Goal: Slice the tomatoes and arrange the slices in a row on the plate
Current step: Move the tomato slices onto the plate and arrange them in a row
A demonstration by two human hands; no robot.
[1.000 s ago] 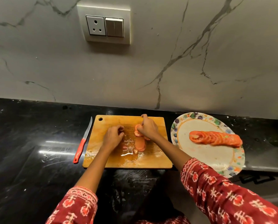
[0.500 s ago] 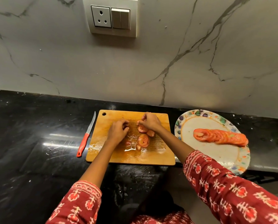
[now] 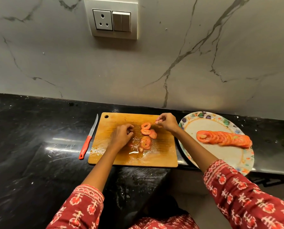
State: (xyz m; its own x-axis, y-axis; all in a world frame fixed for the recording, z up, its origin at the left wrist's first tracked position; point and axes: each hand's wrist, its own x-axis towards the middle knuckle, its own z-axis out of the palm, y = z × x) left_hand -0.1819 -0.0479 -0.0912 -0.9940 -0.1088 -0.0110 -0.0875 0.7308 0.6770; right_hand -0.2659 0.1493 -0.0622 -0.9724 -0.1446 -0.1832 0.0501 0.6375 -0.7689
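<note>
A wooden cutting board (image 3: 162, 154) lies on the black counter, wet with juice. Several tomato slices (image 3: 147, 130) lie loose near its middle, and a few more slices (image 3: 145, 142) sit just below them. My left hand (image 3: 122, 137) rests on the board left of the slices, fingers curled under; what they hold is hidden. My right hand (image 3: 167, 123) hovers over the board's far right corner, thumb and fingertips pinched together with nothing visible between them. On the patterned plate (image 3: 229, 157) to the right, a row of overlapping slices (image 3: 224, 138) lies.
A red-handled knife (image 3: 86, 142) lies on the counter just left of the board, blade pointing away from me. A marble wall with a socket and switch panel (image 3: 111, 20) stands behind. The plate overhangs the counter's front edge (image 3: 270, 172).
My right hand let go of the slices it held upright; they now lie flat on the board, and the hand has lifted away to the right. The left hand stayed put.
</note>
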